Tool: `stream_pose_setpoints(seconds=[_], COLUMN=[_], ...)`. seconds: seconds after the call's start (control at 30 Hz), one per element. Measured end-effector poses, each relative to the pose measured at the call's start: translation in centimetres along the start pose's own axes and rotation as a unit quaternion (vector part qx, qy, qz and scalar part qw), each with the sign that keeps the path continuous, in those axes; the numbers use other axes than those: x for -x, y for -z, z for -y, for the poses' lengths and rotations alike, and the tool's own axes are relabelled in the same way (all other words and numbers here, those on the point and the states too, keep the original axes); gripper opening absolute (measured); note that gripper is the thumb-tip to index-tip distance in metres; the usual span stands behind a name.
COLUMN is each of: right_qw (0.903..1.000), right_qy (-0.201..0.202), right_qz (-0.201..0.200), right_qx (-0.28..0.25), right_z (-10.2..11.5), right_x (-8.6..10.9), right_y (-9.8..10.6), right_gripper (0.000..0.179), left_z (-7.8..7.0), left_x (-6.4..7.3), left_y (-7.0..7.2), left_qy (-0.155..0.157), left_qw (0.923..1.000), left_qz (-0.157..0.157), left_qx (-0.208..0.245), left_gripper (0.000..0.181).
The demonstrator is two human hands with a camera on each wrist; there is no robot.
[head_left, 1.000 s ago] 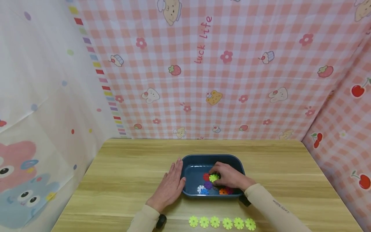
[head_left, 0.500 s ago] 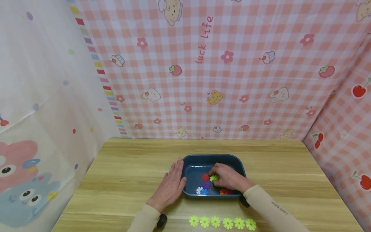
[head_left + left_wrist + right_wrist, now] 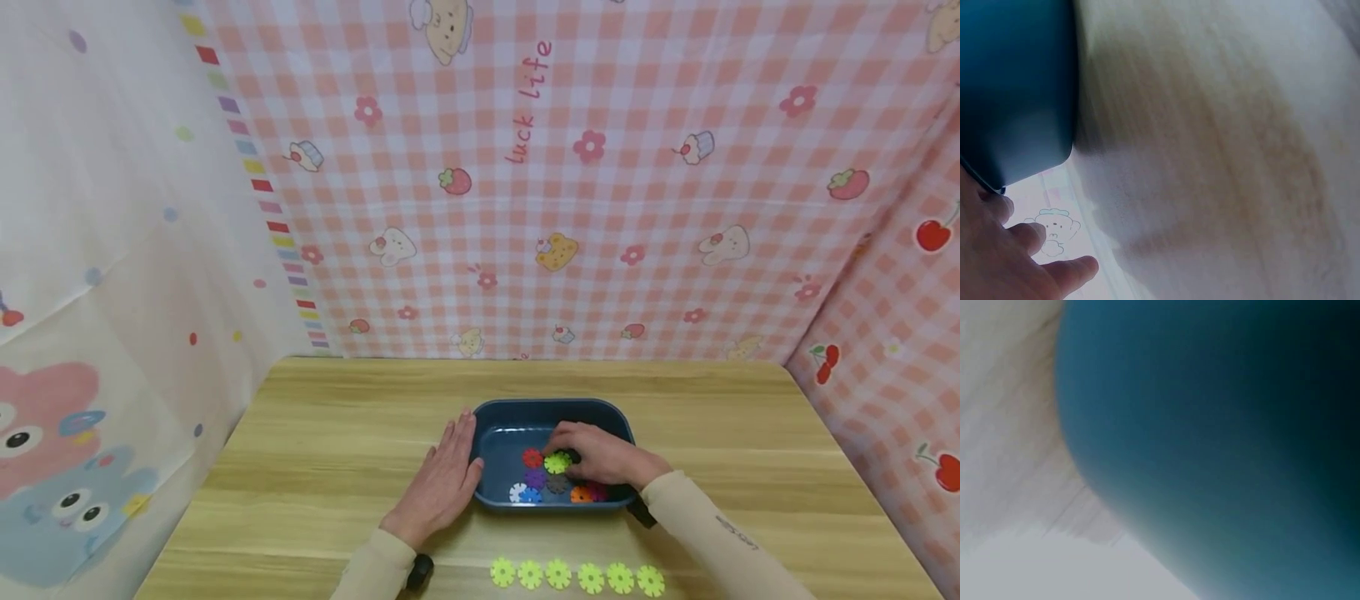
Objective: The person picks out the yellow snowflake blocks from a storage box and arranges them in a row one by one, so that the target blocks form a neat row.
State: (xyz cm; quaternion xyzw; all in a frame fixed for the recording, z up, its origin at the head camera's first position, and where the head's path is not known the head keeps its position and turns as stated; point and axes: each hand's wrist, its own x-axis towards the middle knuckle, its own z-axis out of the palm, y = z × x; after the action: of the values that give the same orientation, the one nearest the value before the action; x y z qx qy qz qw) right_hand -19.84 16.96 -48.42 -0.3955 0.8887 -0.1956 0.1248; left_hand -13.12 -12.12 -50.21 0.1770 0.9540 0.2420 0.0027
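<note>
My left hand (image 3: pixel 442 477) lies with straight fingers along the left side of a dark blue tray (image 3: pixel 553 507); the left wrist view shows its fingers at the tray wall (image 3: pixel 1016 94). Inside the tray, my right hand (image 3: pixel 598 454) has curled fingers and pinches a yellow-green notched snowflake disc (image 3: pixel 557 463). Around it lie a red disc (image 3: pixel 532 457), a purple disc (image 3: pixel 535 478), a grey disc (image 3: pixel 557 483), a white disc (image 3: pixel 517 492), a blue disc (image 3: pixel 531 495) and an orange disc (image 3: pixel 581 494). Only the blurred tray wall (image 3: pixel 1179 425) and tabletop fill the right wrist view, without the hand.
A row of several yellow-green discs (image 3: pixel 558 573) lies flat on the wooden table (image 3: pixel 337 433) in front of the tray. Behind the table hangs a pink checked cloth (image 3: pixel 555 200), with further cloths at both sides.
My right hand has shifted slightly to the right within the tray, and the yellow-green disc a little with it. The grey disc shows more fully. My left hand stays in place.
</note>
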Motion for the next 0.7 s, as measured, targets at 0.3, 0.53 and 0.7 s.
stream_pose_setpoints(seconds=[0.3, 0.53, 0.7], right_qw=[0.9994, 0.9993, 0.9997], right_qy=[-0.022, -0.034, -0.016], right_qz=[0.000, -0.006, -0.016], right_qx=[-0.025, -0.015, -0.012], right_z=[0.1, 0.4, 0.5], right_x=[-0.2, -0.5, -0.5], right_y=[-0.4, -1.0, -1.2], right_gripper=[0.028, 0.022, 0.019], left_z=[-0.1, -0.1, -0.1], left_x=[0.1, 0.2, 0.3], left_y=[-0.2, 0.0, 0.0], left_qy=[0.001, -0.009, -0.008], left_qw=[1.0000, 0.9999, 0.9999], left_qz=[-0.006, -0.009, -0.010], left_qx=[-0.001, 0.000, -0.003], left_gripper=[0.065, 0.064, 0.064])
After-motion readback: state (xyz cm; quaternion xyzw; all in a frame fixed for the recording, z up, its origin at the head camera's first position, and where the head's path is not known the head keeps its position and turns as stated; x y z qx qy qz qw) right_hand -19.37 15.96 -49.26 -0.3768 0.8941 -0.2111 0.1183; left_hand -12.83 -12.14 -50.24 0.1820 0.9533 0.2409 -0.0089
